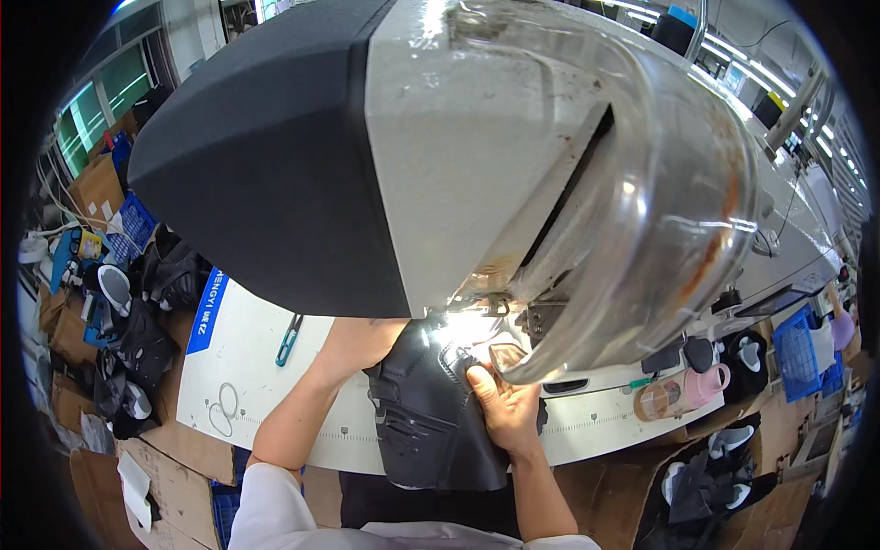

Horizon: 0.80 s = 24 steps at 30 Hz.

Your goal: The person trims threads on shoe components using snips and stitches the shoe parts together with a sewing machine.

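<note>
A black shoe upper (pixel 426 417) lies under the lit needle area of a big sewing machine (pixel 458 137), its lower end hanging over the table's near edge. My right hand (pixel 507 403) grips the upper's right side, thumb on top and the other fingers mostly hidden beneath it. My left hand (pixel 367 341) reaches to the upper's far left edge. Its fingers are hidden by the upper and the machine head, so I cannot tell how they are set. The needle itself is lost in the bright glare.
On the white table (pixel 321 431) lie teal thread snips (pixel 290 340) and a loop of thread (pixel 223 409). A bottle with a pink lid (pixel 683 392) rests at the right. Boxes of black shoe pieces (pixel 710 477) stand lower right, with more black pieces (pixel 137 353) at left.
</note>
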### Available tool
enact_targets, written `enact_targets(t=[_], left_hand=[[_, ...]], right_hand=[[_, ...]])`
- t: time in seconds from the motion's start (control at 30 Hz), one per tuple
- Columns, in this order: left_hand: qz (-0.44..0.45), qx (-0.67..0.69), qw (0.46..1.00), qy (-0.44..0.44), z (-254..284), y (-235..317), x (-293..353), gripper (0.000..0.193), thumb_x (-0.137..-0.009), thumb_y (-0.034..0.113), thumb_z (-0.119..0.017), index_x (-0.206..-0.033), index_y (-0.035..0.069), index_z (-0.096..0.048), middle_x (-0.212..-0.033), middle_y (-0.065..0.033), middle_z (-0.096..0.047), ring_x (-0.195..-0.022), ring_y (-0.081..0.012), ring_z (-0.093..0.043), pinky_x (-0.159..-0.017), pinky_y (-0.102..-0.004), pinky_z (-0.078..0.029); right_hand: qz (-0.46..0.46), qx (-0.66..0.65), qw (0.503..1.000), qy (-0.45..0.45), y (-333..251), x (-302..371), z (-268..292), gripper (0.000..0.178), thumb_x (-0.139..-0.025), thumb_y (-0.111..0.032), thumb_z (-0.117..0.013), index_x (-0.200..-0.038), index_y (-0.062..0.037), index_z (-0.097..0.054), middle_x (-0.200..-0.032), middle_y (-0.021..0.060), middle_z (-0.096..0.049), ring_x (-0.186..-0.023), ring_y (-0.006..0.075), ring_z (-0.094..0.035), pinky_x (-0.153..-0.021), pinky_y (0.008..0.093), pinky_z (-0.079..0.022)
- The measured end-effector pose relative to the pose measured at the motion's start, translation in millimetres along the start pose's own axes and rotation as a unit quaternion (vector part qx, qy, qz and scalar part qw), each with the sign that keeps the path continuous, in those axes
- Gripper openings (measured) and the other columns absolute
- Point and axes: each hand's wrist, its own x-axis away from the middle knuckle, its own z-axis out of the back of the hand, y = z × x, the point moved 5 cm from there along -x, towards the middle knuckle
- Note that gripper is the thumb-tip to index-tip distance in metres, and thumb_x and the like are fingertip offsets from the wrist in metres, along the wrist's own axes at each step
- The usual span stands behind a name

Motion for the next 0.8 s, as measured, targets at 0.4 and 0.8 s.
enact_targets(t=[0.4,0.8], left_hand=[[0.009,-0.015,0.999,-0.031,1.3,-18.4,-13.1,0.012,-0.089,0.004,-0.062,-0.097,-0.003,-0.066,-0.094,-0.0136,-0.068,-0.086,-0.0288,-0.063,-0.079,-0.0389,-0.049],[0.016,0.03,0.999,-0.01,0.8,-31.3,-25.2,0.015,-0.089,0.005,-0.062,-0.101,-0.003,-0.066,-0.097,-0.016,-0.067,-0.09,-0.0327,-0.061,-0.082,-0.0416,-0.048]], right_hand=[[-0.006,0.119,0.992,0.046,-0.5,0.3,-8.5,0.018,-0.095,-0.007,-0.069,-0.108,0.0014,-0.059,-0.093,0.0027,-0.067,-0.079,0.0067,-0.061,-0.07,0.0219,-0.049],[-0.021,0.147,0.986,0.072,-9.5,0.8,-17.9,0.016,-0.093,0.005,-0.066,-0.105,0.001,-0.056,-0.099,0.0032,-0.057,-0.09,0.0092,-0.057,-0.083,0.0214,-0.046]])
